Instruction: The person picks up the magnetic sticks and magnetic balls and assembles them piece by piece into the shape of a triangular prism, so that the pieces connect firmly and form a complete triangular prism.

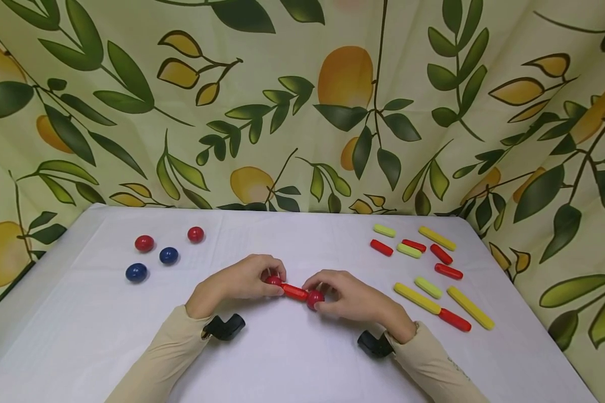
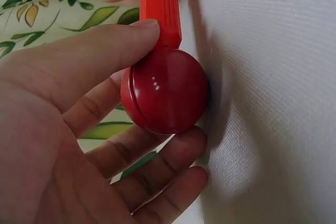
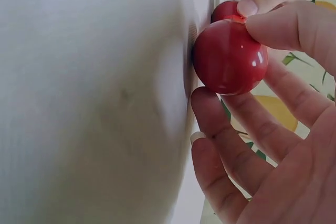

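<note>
A short red rod (image 1: 294, 291) joins two red balls, one at each end, low over the white table. My left hand (image 1: 252, 277) pinches the left red ball (image 2: 168, 90) between thumb and fingers; the thumb tip reaches onto the rod's end in the left wrist view. At the other end, my right hand (image 1: 350, 294) grips the right red ball (image 3: 230, 59), thumb on one side and fingers curled beneath. From the right wrist, the near ball hides most of the rod, while the left thumb shows beyond it.
Two loose red balls (image 1: 144, 243) and two blue balls (image 1: 168, 256) lie at the back left. On the right are several yellow rods (image 1: 436, 238), red rods (image 1: 448, 271) and light green rods (image 1: 428, 287). A leaf-patterned curtain (image 1: 292, 129) hangs behind the table (image 1: 282, 358).
</note>
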### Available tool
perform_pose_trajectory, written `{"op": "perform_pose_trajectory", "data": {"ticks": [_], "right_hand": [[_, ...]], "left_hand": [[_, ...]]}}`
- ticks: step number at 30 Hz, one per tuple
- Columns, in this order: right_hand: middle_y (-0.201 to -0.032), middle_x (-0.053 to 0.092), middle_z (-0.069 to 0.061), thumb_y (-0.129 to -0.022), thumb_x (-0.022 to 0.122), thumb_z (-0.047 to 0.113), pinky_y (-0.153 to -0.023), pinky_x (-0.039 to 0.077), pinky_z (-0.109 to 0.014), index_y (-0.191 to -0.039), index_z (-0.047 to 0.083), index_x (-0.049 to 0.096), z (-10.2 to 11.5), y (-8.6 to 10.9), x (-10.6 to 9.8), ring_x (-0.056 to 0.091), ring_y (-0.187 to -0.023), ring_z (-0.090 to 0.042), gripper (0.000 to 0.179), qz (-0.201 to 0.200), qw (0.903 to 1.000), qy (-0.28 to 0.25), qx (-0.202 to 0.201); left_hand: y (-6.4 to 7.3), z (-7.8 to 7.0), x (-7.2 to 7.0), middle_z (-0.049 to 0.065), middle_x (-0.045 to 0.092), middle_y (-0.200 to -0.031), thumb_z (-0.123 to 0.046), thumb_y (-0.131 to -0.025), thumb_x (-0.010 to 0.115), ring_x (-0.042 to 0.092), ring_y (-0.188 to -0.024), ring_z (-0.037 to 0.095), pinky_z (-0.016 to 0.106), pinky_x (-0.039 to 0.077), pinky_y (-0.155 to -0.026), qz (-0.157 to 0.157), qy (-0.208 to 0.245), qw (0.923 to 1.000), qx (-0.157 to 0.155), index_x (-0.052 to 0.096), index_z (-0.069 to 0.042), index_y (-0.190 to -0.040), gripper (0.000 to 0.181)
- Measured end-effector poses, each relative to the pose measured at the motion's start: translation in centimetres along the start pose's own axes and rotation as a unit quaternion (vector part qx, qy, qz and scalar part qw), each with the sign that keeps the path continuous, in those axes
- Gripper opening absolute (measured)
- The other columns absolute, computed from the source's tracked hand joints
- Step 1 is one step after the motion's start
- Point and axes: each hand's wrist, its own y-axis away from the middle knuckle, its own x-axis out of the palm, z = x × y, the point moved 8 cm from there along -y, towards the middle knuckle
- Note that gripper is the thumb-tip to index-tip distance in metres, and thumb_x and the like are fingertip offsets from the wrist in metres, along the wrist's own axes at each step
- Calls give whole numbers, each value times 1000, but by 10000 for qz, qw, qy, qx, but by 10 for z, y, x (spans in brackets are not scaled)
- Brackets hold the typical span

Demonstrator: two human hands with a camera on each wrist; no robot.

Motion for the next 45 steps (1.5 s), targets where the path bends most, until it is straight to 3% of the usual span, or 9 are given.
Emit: {"op": "perform_pose_trajectory", "data": {"ticks": [5,15,23,30,38,45], "right_hand": [[-112,67,7,-89,69,12,-88,49,-30,-120,17,65,-4,1,-3,60,-100,-12,32,-71,9999,52,51],[-120,66,3,-91,68,17,-91,50,-33,-126,14,62,-9,5,-17,61,-105,-15,36,-232,9993,224,189],[-119,67,-4,-92,69,16,-94,52,-43,-125,9,62,-20,11,-43,63,-105,-19,35,-775,9940,713,312],[-117,68,-7,-90,70,13,-93,51,-45,-123,8,64,-34,15,-59,62,-105,-23,34,-1204,9890,750,427],[-122,66,-12,-90,70,11,-97,48,-54,-124,6,63,-45,21,-71,57,-113,-32,35,-1503,9840,797,527],[-131,62,-11,-91,69,15,-103,44,-58,-127,7,62,-58,30,-88,53,-125,-35,38,-1748,9758,792,1045]], "left_hand": [[0,1,2,-2,60,-87,-18,-85,78,54,-80,14,27,46,-69,133,98,9998,-90,69,-20,-94,13],[3,1,0,-5,65,-91,-16,-81,82,56,-82,12,25,47,-76,392,164,9991,66,72,-20,-103,24],[2,1,0,-4,65,-91,-18,-78,84,56,-80,13,25,47,-74,343,144,9993,-8,72,-22,-99,24],[2,2,1,-4,64,-92,-19,-78,85,54,-82,14,27,46,-74,347,149,9992,-153,71,-23,-99,26],[2,2,0,-4,64,-91,-19,-78,85,54,-82,14,26,46,-74,358,159,9992,-112,71,-23,-100,26],[2,3,1,-4,63,-90,-20,-78,85,54,-83,14,27,45,-74,374,161,9991,-139,71,-23,-98,25]]}}
